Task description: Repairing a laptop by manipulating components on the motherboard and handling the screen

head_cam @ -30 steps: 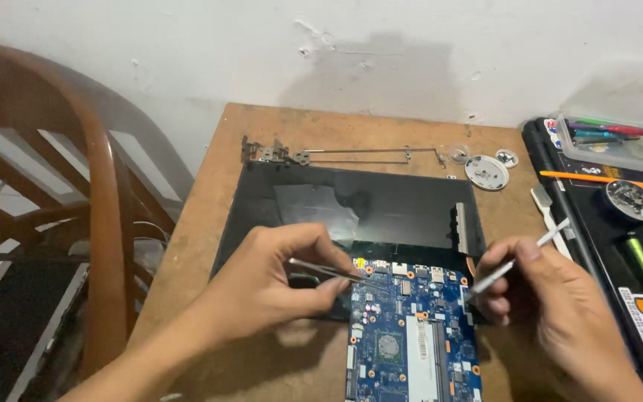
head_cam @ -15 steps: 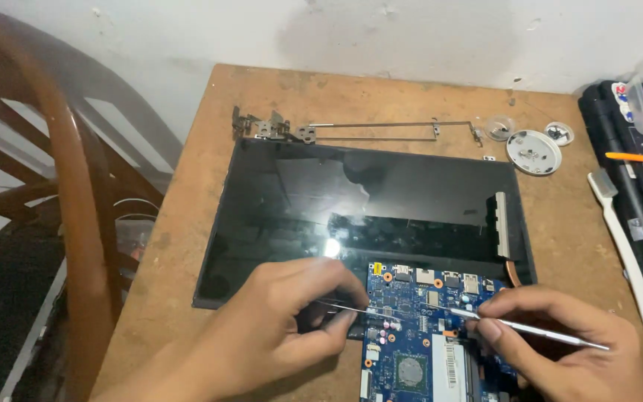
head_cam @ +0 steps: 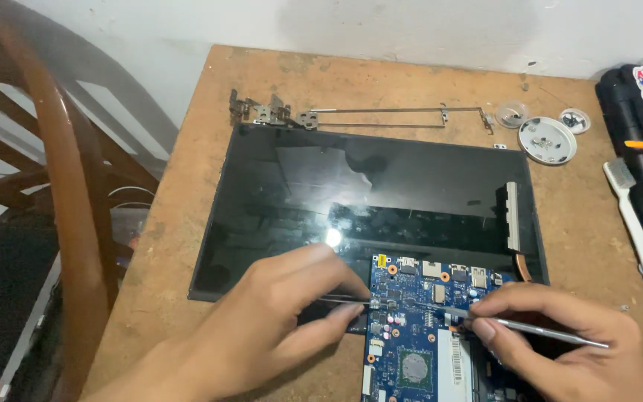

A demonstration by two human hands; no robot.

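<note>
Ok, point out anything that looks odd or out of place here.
The blue circuit board lies bare on the black screen panel, with loose metal hinge brackets above it. The left hand and right hand each hold a thin tool over the board.

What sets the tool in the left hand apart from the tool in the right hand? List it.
The tweezers in the left hand are thin and dark, pinched near the tip; the metal probe in the right hand is silvery, with its back end sticking out past the hand. The tweezers come from the left, the probe from the right. Both tips meet over the blue circuit board.
</note>
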